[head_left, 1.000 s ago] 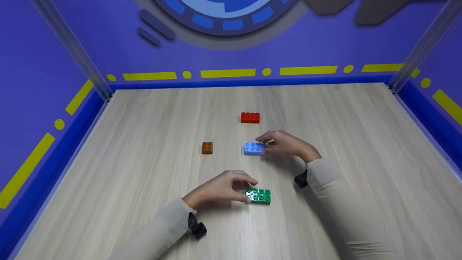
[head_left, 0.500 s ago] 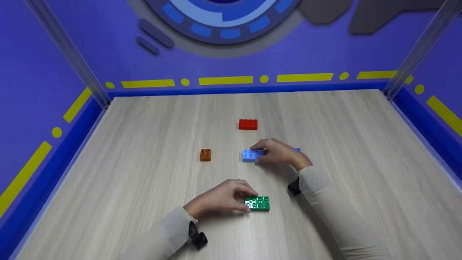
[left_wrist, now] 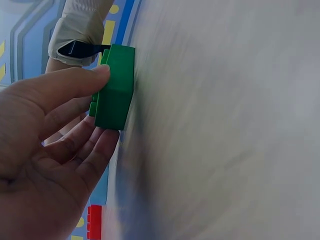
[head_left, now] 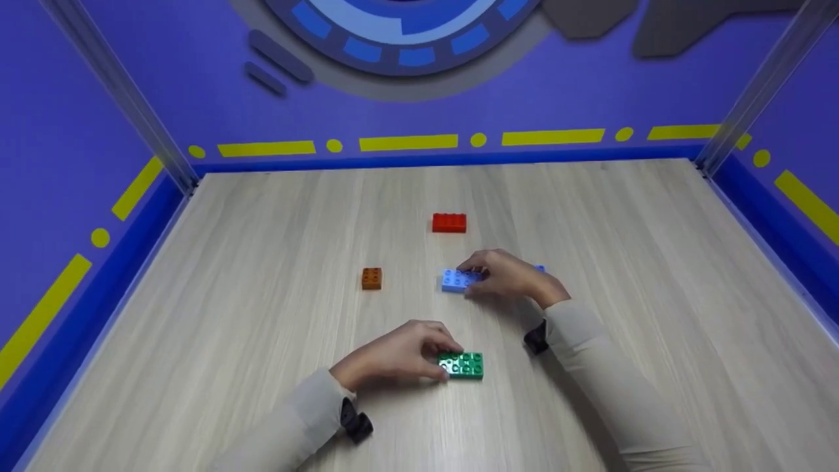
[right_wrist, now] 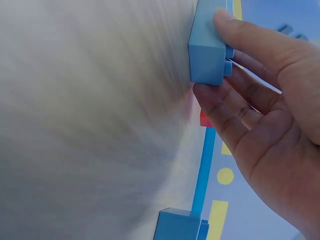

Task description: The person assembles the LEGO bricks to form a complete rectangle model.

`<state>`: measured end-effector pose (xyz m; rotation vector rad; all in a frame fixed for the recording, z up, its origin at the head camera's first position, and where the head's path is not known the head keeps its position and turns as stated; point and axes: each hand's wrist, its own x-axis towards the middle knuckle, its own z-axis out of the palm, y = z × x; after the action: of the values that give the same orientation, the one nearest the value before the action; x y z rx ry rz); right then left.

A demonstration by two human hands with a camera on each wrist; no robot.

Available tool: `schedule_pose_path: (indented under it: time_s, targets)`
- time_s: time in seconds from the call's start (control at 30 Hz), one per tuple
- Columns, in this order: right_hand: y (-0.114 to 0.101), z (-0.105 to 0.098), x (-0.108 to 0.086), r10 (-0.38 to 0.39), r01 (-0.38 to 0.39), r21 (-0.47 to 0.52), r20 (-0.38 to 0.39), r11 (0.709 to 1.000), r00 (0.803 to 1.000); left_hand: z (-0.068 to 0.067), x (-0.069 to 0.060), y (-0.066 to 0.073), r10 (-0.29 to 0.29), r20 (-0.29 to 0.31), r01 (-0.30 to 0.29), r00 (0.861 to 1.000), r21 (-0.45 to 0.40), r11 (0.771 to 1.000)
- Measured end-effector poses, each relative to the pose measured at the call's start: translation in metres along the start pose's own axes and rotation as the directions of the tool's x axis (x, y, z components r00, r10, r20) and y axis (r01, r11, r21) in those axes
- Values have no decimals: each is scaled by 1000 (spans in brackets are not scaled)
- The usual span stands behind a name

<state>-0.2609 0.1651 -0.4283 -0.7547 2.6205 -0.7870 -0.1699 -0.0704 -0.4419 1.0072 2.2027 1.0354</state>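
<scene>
Thumb and fingers of my left hand [head_left: 400,354] pinch the left end of a green brick [head_left: 467,366], studs up. In the left wrist view the thumb lies on one long side of the green brick [left_wrist: 116,87] and fingertips touch the other. My right hand [head_left: 514,275] pinches the right part of a light blue brick [head_left: 452,280] on the table, farther back. The right wrist view shows the thumb against one side of this light blue brick [right_wrist: 207,55], with a fingertip at its opposite side.
A red brick [head_left: 449,223] lies behind the light blue one, and a small orange-brown brick [head_left: 371,278] to its left. Another blue brick [head_left: 540,268] is mostly hidden behind my right hand. Blue-purple panels [head_left: 393,118] border the wooden table [head_left: 262,229].
My right hand has moved left onto the light blue brick, uncovering part of the blue one behind it. The green brick has shifted slightly left with my left hand. The head view has tilted.
</scene>
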Motion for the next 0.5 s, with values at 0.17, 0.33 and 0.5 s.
schedule_pose_path:
  time_s: [0.17, 0.33, 0.5]
  targets:
    - [1, 1, -1, 3, -3, -5, 0, 1000, 1000, -4, -2, -1, -13, 1, 13, 1000, 1, 1000]
    - [2, 1, -4, -11, 11, -6, 3, 1000, 1000, -8, -3, 0, -7, -9, 7, 1000, 12, 1000]
    - [2, -2, -7, -2, 2, 2, 11, 1000, 1000, -12, -3, -1, -28, -15, 28, 1000, 22, 999]
